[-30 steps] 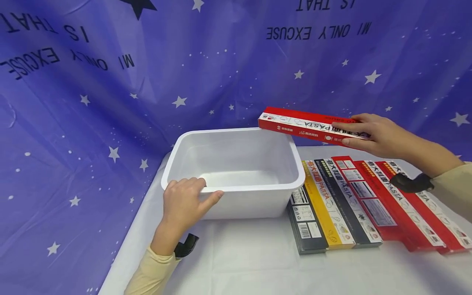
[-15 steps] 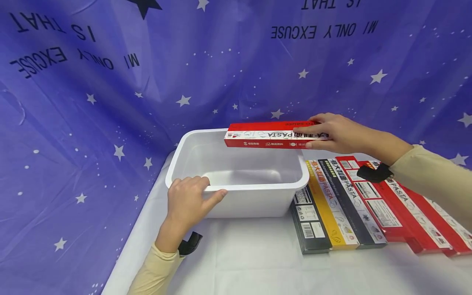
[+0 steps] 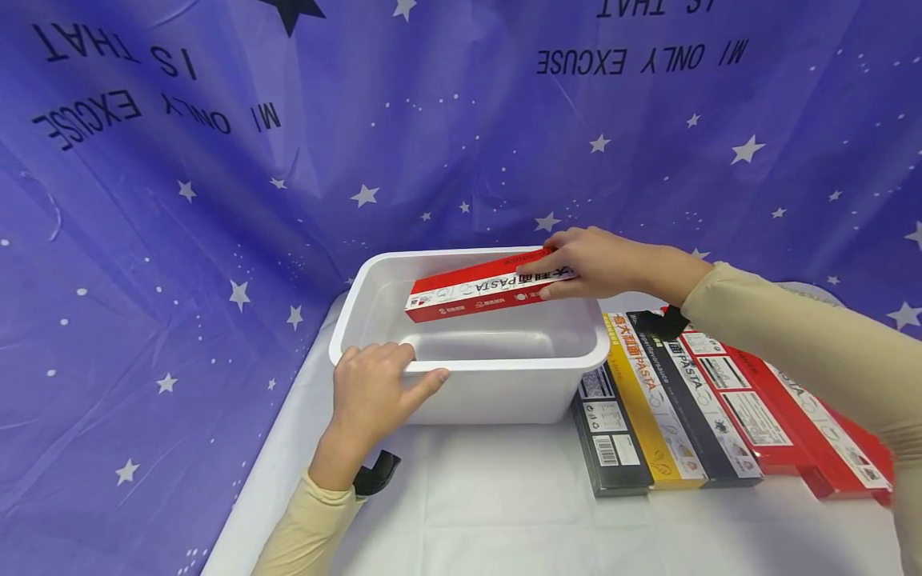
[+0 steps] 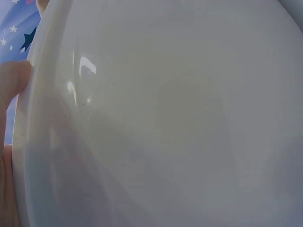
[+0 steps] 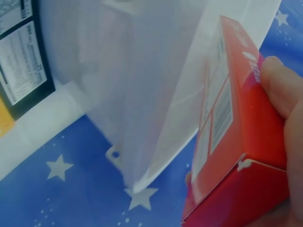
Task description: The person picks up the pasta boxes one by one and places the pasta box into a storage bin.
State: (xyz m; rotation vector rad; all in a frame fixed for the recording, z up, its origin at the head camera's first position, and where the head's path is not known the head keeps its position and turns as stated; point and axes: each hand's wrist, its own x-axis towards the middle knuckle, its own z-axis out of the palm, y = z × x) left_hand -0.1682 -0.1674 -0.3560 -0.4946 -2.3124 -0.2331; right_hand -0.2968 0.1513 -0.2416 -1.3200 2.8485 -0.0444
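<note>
Mostly red, white and starry blue-violet.
I see a red pasta box (image 3: 475,291) banded white with black lettering, a white bin (image 3: 490,396), a yellow box (image 3: 651,412), a black box (image 3: 691,400), cream sleeves (image 3: 306,520) and a blue-violet backdrop (image 3: 432,128) with white stars.

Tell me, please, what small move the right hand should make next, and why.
I would probably have the right hand ease the held red box lower into the white tub: the box's free end sits over the tub's opening, and the left hand grips the near rim, which should help steady it.
</note>
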